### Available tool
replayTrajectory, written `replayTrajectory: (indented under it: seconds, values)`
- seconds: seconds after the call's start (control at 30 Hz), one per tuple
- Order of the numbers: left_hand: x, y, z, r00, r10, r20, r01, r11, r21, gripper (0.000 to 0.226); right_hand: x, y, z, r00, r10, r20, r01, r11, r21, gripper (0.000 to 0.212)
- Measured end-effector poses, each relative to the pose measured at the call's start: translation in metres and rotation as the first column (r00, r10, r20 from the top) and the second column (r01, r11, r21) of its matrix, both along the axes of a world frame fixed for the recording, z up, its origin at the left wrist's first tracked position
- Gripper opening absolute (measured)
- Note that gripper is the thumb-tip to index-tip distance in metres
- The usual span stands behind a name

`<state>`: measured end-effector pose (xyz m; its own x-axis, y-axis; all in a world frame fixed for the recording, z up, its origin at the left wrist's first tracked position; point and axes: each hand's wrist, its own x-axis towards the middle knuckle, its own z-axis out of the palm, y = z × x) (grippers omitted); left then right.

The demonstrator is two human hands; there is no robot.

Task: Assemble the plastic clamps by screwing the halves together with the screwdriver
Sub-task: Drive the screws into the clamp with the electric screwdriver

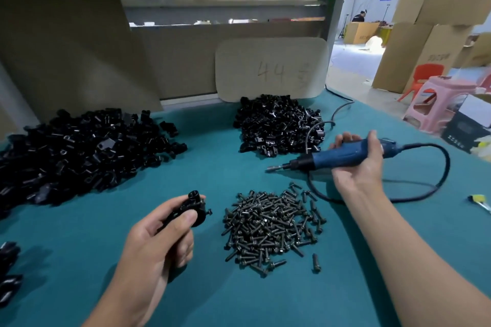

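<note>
The left hand is gripping 1 black plastic clamp between curled fingers and thumb, holding it above the teal table at about 7 o'clock from the frame's middle, with 1 screw sticking out of its right side. The right hand is wrapping around 1 blue electric screwdriver at 3 o'clock, its bit pointing left toward 9 o'clock, well apart from the clamp. Its black cable is looping across the table behind the right wrist. Between the 2 hands, 1 loose heap of dark screws is lying on the cloth, too many to count. 2 big heaps of black clamp halves are sitting farther back: 1 left heap at 10 o'clock and 1 far heap at 12 o'clock. A few more black pieces are showing at 8 o'clock by the frame edge. 1 card marked 44 is leaning upright behind the far heap
</note>
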<state>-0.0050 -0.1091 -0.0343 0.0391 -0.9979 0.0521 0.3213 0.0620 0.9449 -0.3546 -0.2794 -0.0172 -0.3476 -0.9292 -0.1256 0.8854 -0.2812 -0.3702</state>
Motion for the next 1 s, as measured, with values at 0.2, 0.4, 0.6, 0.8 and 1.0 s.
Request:
replayTrajectory:
  seconds: [0.2, 0.4, 0.6, 0.8, 1.0]
  values:
    - [-0.007, 0.001, 0.001, 0.991, 0.079, 0.108, -0.074, 0.996, -0.056, 0.064, 0.024, 0.008, 0.01, 0.994, 0.051, 0.098, -0.057, 0.997, 0.059, 0.036]
    - [-0.028, 0.014, 0.0, 0.845, 0.143, 0.516, -0.079, 0.987, -0.143, 0.037, 0.052, 0.029, 0.013, 0.976, 0.153, 0.157, -0.167, 0.983, 0.077, 0.041]
    - [-0.047, 0.021, -0.002, 0.809, 0.229, 0.542, -0.156, 0.971, -0.179, 0.026, 0.074, 0.039, 0.013, 0.963, 0.215, 0.165, -0.237, 0.962, 0.132, 0.037]
    - [-0.043, 0.021, -0.002, 0.837, 0.202, 0.508, -0.132, 0.976, -0.172, 0.024, 0.079, 0.044, 0.018, 0.962, 0.202, 0.185, -0.225, 0.967, 0.115, 0.036]
    - [-0.043, 0.022, -0.003, 0.875, 0.166, 0.456, -0.111, 0.983, -0.144, 0.028, 0.077, 0.046, 0.023, 0.971, 0.178, 0.159, -0.19, 0.979, 0.068, 0.035]
